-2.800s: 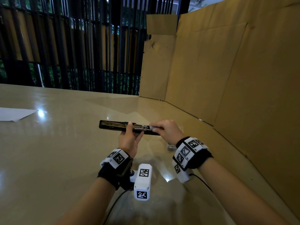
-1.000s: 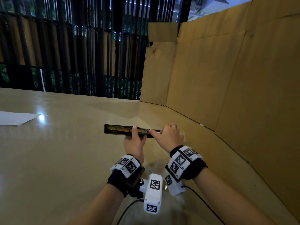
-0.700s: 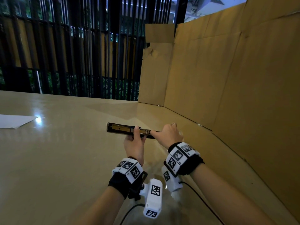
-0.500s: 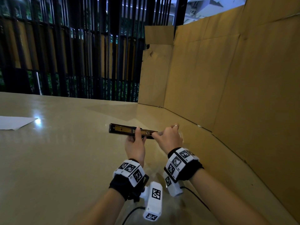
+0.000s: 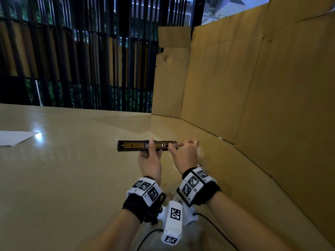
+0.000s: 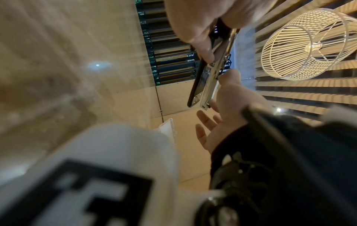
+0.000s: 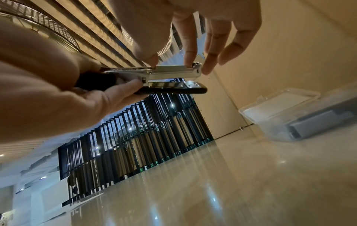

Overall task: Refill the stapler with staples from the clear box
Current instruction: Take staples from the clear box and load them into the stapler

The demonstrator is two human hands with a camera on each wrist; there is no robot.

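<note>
A black stapler (image 5: 134, 146) is held open and level a little above the table. My left hand (image 5: 151, 151) grips it round the middle from below, thumb on the near side. My right hand (image 5: 174, 146) pinches a silvery strip of staples (image 7: 172, 68) between thumb and index finger, on top of the metal magazine (image 7: 173, 75) at the stapler's right end; its other fingers are spread. The clear box (image 7: 289, 113) lies open on the table to the right, mostly hidden behind my right hand in the head view. In the left wrist view the stapler (image 6: 204, 79) sits between both hands.
A tall cardboard wall (image 5: 253, 87) runs along the table's right side and far corner. A white sheet of paper (image 5: 14, 137) lies at the far left. Black slatted railing (image 5: 81, 69) stands beyond the table's far edge. Camera cables trail near my wrists.
Both hands have stayed on the stapler in nearly the same place. The right hand's thumb and index finger have shifted slightly along the magazine's right end.
</note>
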